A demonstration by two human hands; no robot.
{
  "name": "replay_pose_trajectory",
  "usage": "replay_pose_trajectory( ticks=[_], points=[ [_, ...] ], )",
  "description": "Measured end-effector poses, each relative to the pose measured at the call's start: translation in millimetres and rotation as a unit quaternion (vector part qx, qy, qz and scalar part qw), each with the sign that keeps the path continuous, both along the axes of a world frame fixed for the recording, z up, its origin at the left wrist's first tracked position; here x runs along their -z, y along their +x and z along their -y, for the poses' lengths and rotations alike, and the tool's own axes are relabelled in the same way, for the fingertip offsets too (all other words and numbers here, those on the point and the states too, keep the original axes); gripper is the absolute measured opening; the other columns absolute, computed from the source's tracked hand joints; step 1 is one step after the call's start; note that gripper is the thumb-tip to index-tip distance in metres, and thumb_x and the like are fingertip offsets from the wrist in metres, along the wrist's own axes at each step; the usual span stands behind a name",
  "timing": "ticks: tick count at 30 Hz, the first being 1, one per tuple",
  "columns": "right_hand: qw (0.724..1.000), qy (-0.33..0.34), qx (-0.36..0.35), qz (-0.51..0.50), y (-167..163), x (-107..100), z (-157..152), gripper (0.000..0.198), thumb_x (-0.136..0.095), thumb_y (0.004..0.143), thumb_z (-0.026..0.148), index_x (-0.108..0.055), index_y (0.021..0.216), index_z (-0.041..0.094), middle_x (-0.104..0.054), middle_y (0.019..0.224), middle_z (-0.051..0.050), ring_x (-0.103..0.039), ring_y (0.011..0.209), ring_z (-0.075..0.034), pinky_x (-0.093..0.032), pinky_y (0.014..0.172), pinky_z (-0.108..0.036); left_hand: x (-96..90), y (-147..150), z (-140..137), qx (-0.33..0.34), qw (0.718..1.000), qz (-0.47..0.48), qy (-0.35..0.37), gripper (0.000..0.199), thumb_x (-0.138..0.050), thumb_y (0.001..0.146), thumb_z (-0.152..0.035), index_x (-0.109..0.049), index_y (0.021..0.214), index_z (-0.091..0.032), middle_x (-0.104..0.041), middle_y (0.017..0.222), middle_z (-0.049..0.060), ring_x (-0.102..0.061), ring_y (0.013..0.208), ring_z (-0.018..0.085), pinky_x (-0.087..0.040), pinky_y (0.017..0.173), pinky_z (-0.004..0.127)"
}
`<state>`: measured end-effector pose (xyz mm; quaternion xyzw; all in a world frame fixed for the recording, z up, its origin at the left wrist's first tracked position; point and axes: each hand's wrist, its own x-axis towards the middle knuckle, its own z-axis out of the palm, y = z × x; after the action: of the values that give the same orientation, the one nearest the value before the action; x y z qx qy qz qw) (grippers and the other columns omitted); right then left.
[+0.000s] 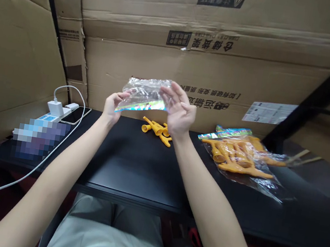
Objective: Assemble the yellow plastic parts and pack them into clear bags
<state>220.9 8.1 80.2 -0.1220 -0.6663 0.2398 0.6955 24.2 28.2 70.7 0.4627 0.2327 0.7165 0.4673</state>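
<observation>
- The clear bag is up in the air above the far part of the black table, stretched between both hands; a colourful printed strip runs along its lower edge.
- The left hand has its thumb and fingers clamped on the left end of this bag.
- The right hand is at the bag's right end, fingers stretched out and slightly apart against the film; I cannot tell whether they pinch it, or lie inside or behind it.
- Beyond and below the bag, several loose orange plastic pieces lie in a small heap on the table, partly hidden by the right hand.
- To the right lies a filled bag, its clear film wrapped around similar orange pieces, with a colourful header at its far end; whether there is more than one bag here is hard to tell.
- At the left, a white charger with a cable sits on a power strip, just beside a phone.
- Printed cardboard stands behind the table.
</observation>
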Motion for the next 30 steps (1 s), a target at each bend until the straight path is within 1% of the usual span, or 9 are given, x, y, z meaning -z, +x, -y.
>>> replay_pose_trajectory(
  ticks=[4, 7, 11, 14, 18, 21, 24, 28, 30],
  points=[
    [0.993, -0.112, 0.018, -0.019, -4, 32, -7, 0.035, -0.043, 0.084, 0.043, -0.063, 0.1, 0.019, -0.07, 0.086, -0.005, -0.064, 0.091, -0.02, -0.047, 0.09, -0.041, 14.5, -10, 4, -0.004, 0.996, 0.024, -0.084, 0.022, -0.056, 0.074, -0.022, -0.065, 0.093, -0.015, -0.069, 0.098, 0.007, -0.066, 0.088, 0.019, -0.053, 0.078, 0.031],
    [0.978, -0.201, 0.053, 0.006, -7, 58, -15, 0.023, -0.056, 0.076, 0.037, -0.063, 0.088, 0.019, -0.068, 0.072, -0.002, -0.064, 0.076, -0.018, -0.049, 0.081, -0.037, 35.9, -16, 2, -0.033, 0.983, -0.003, -0.182, 0.044, -0.069, 0.07, -0.016, -0.055, 0.112, -0.02, -0.069, 0.092, 0.004, -0.065, 0.065, 0.013, -0.052, 0.061, 0.025],
    [0.953, -0.293, 0.057, 0.05, -10, 84, -21, 0.015, -0.059, 0.071, 0.03, -0.062, 0.08, 0.018, -0.066, 0.067, -0.001, -0.061, 0.068, -0.016, -0.049, 0.071, -0.032, 65.3, -21, 3, -0.05, 0.953, -0.086, -0.288, 0.017, -0.067, 0.076, -0.017, -0.06, 0.091, -0.013, -0.065, 0.07, 0.003, -0.055, 0.046, 0.007, -0.042, 0.044, 0.019],
    [0.936, -0.345, 0.059, 0.046, -12, 92, -23, 0.017, -0.061, 0.069, 0.025, -0.063, 0.083, 0.018, -0.068, 0.078, -0.003, -0.06, 0.07, -0.015, -0.049, 0.066, -0.028, 74.7, -22, 6, -0.068, 0.948, -0.12, -0.285, 0.007, -0.063, 0.079, -0.017, -0.058, 0.076, -0.013, -0.063, 0.063, 0.001, -0.053, 0.043, 0.006, -0.039, 0.041, 0.017],
    [0.908, -0.407, 0.081, -0.053, -11, 92, -27, 0.026, -0.064, 0.067, 0.018, -0.06, 0.092, 0.021, -0.064, 0.095, -0.002, -0.061, 0.073, -0.012, -0.049, 0.06, -0.024, 73.6, -24, 7, -0.046, 0.958, -0.133, -0.251, 0.006, -0.059, 0.083, -0.018, -0.056, 0.079, -0.014, -0.062, 0.059, 0.0, -0.057, 0.045, 0.007, -0.042, 0.043, 0.017],
    [0.863, -0.491, 0.011, -0.116, -7, 86, -27, 0.015, -0.063, 0.074, 0.019, -0.057, 0.087, 0.019, -0.063, 0.083, -0.002, -0.061, 0.065, -0.011, -0.051, 0.058, -0.023, 74.6, -27, 5, 0.015, 0.96, -0.162, -0.229, 0.006, -0.06, 0.083, -0.02, -0.058, 0.085, -0.014, -0.062, 0.059, 0.0, -0.059, 0.047, 0.009, -0.043, 0.043, 0.018],
    [0.822, -0.552, -0.086, -0.113, -3, 82, -24, 0.007, -0.058, 0.083, 0.023, -0.057, 0.079, 0.017, -0.063, 0.073, -0.003, -0.06, 0.061, -0.011, -0.052, 0.06, -0.024, 79.6, -28, 4, 0.048, 0.955, -0.201, -0.211, 0.015, -0.06, 0.084, -0.026, -0.059, 0.095, -0.015, -0.062, 0.061, -0.001, -0.057, 0.044, 0.009, -0.04, 0.041, 0.017],
    [0.826, -0.543, -0.09, -0.12, -5, 83, -22, 0.01, -0.057, 0.083, 0.016, -0.057, 0.074, 0.018, -0.06, 0.062, 0.0, -0.056, 0.056, -0.009, -0.05, 0.058, -0.021, 86.3, -27, 3, -0.026, 0.938, -0.294, -0.182, 0.026, -0.048, 0.09, -0.036, -0.059, 0.105, -0.017, -0.055, 0.052, -0.005, -0.043, 0.032, 0.006, -0.029, 0.036, 0.018],
    [0.837, -0.529, -0.064, -0.121, -6, 86, -24, 0.012, -0.057, 0.081, 0.012, -0.055, 0.071, 0.018, -0.056, 0.057, 0.003, -0.053, 0.052, -0.008, -0.048, 0.055, -0.02, 88.4, -27, 3, -0.092, 0.914, -0.365, -0.152, 0.026, -0.046, 0.091, -0.037, -0.062, 0.097, -0.017, -0.048, 0.045, -0.006, -0.039, 0.033, 0.007, -0.026, 0.038, 0.019]
  ],
)
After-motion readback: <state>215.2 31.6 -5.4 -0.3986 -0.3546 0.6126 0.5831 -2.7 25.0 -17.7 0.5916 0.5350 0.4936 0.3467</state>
